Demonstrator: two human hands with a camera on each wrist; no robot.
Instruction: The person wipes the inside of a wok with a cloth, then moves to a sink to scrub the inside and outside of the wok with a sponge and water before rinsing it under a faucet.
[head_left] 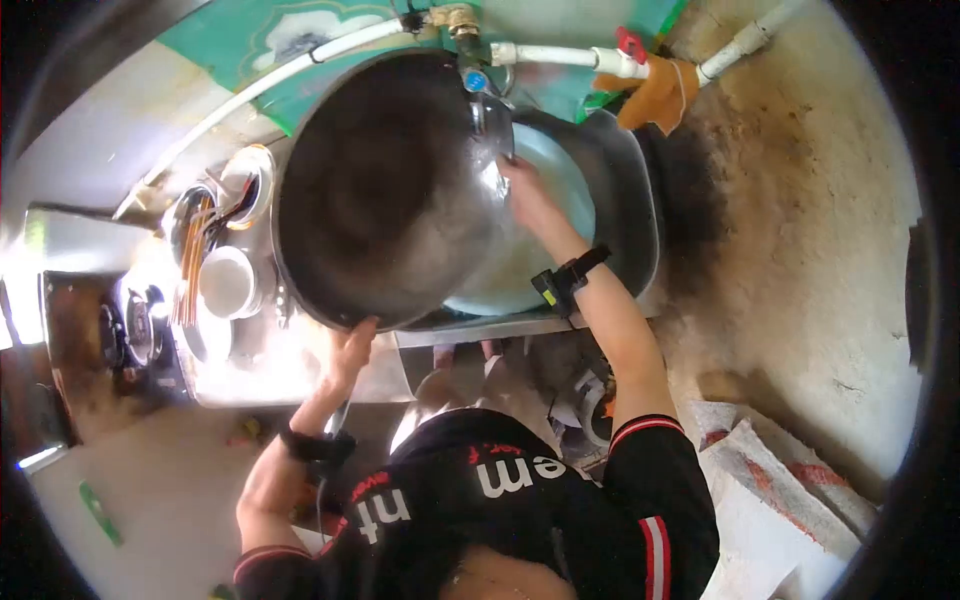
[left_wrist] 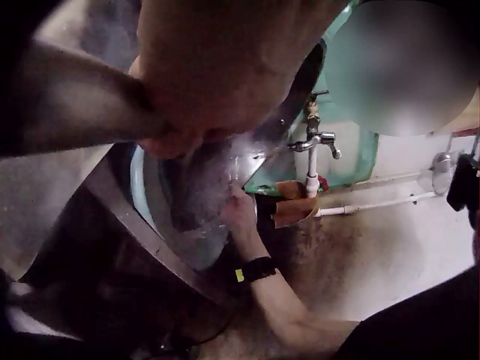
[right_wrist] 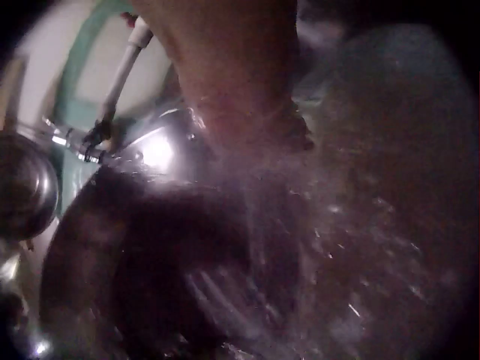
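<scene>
A large dark wok point(head_left: 390, 190) is held tilted over the sink, its inside facing the head camera. At the wok's near rim, my left hand point(head_left: 350, 350) grips the edge, its thumb at the lip and its other fingers mostly hidden. My right hand point(head_left: 530, 200) holds the wok's right edge, just below the tap point(head_left: 475, 80). Water splashes and streaks show below the right hand point(right_wrist: 240, 112) in the right wrist view. Partly behind the wok, a light blue basin point(head_left: 570, 190) sits in the metal sink point(head_left: 640, 210).
Left of the wok, a white bowl point(head_left: 228, 282) and containers with chopsticks point(head_left: 195, 250) stand on the counter. White pipes point(head_left: 560, 55) run along the wall, with an orange-brown cloth point(head_left: 665, 95) at the right. White sacks point(head_left: 770, 490) lie low at the right.
</scene>
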